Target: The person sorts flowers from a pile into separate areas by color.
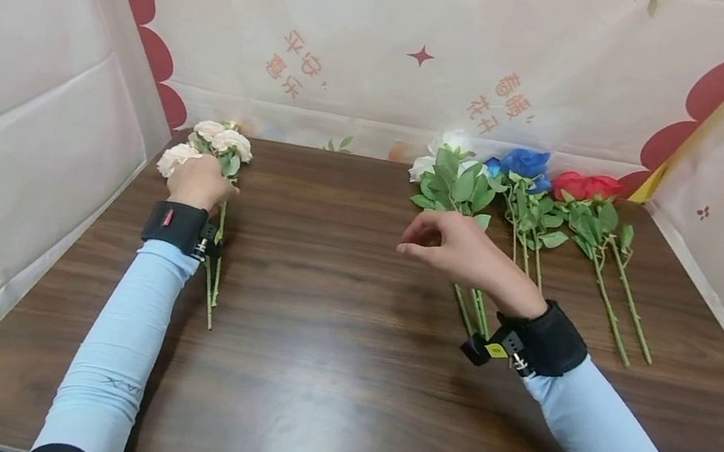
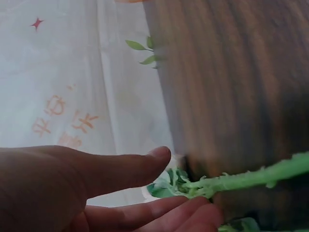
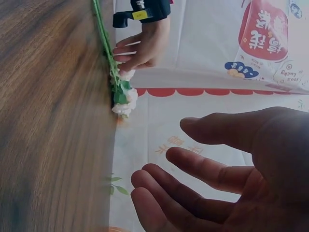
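On the left of the table, my left hand is over pale cream-pink roses lying flat. In the left wrist view its thumb and fingers stand apart, with a green stem right at the fingertips. The right wrist view shows those fingers straight beside the stems. My right hand hovers in front of the white roses on the right, which it partly hides. Its fingers are loosely bent, with nothing between them and the thumb.
Right of the white roses lie blue roses and red roses, heads toward the back edge and stems toward me. A brown wooden table carries them all. White printed cloth hangs behind and at both sides.
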Demonstrator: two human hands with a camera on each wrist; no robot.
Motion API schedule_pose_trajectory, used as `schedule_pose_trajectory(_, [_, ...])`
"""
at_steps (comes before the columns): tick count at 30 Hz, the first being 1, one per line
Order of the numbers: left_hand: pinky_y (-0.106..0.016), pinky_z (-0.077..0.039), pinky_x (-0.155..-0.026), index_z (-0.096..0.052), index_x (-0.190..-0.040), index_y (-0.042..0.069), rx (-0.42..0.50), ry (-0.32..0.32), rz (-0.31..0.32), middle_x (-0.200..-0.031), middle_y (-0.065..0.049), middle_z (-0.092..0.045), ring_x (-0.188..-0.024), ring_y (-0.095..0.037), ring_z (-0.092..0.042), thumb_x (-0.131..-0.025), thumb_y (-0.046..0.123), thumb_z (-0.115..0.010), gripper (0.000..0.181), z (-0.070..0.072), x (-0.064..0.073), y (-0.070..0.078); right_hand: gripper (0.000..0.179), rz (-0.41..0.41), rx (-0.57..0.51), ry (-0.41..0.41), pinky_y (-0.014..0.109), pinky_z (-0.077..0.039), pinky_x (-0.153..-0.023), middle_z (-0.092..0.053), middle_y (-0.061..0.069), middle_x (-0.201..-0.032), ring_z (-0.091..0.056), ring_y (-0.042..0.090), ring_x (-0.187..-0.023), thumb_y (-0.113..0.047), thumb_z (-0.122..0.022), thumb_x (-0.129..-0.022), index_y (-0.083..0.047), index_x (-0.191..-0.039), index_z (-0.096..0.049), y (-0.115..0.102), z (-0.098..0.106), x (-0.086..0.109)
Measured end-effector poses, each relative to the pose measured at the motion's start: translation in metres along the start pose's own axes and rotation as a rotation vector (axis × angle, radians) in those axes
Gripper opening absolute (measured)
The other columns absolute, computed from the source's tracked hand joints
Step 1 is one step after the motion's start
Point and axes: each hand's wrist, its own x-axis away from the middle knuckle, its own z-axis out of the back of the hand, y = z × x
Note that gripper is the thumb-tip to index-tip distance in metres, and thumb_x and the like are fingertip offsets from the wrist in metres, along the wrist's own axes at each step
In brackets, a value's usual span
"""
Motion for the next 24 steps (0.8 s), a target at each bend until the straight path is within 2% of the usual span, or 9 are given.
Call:
schedule_pose_trajectory(8, [-0.048, -0.049, -0.065, -0.065, -0.084, -0.002, 0.014, -0.014, 0.008, -0.087, -0.025, -0.060, -0.091, -0.042, -0.057, -0.081, 0.018, -0.065, 0.021, -0.006, -0.002, -0.010, 0.015, 0.017, -0.003, -0.030, 0.032, -0.046, -0.066, -0.066, -0.006, -0.087, -0.059, 0.012, -0.078, -0.031, -0.067, -0.089, -0.017, -0.095, -0.067, 0.000, -0.004, -0.003])
schedule_pose_trajectory(15, [-0.046, -0.046, -0.079, -0.065, -0.087, -0.007, 0.035, -0.050, -0.055, -0.061, -0.014, -0.063, -0.095, -0.042, -0.058, -0.080, 0.017, -0.067, 0.025, -0.012, -0.004, -0.013, 0.017, 0.015, 0.010, -0.045, 0.032, -0.046, -0.066, -0.066, -0.007, -0.087, -0.059, 0.012, -0.078, -0.033, -0.066, -0.089, -0.017, -0.096, -0.068, 0.001, -0.005, -0.003])
schedule_pose_trajectory(19, [-0.046, -0.045, -0.080, -0.066, -0.085, -0.008, 0.037, -0.025, -0.080, -0.063, -0.015, -0.061, -0.092, -0.042, -0.059, -0.076, 0.016, -0.069, 0.025, -0.013, -0.005, -0.013, 0.018, 0.023, 0.004, -0.038, 0.032, -0.046, -0.066, -0.066, -0.006, -0.087, -0.060, 0.013, -0.078, -0.032, -0.067, -0.089, -0.016, -0.096, -0.068, 0.002, -0.005, -0.004])
schedule_pose_trajectory(24, [-0.046, -0.045, -0.079, -0.066, -0.084, -0.007, 0.032, -0.027, -0.085, -0.067, -0.018, -0.062, -0.093, -0.043, -0.058, -0.077, 0.014, -0.066, 0.022, -0.012, -0.005, -0.012, 0.018, 0.018, 0.001, -0.044, 0.032, -0.047, -0.067, -0.066, -0.006, -0.088, -0.060, 0.013, -0.080, -0.032, -0.067, -0.089, -0.016, -0.096, -0.068, 0.004, -0.004, -0.004])
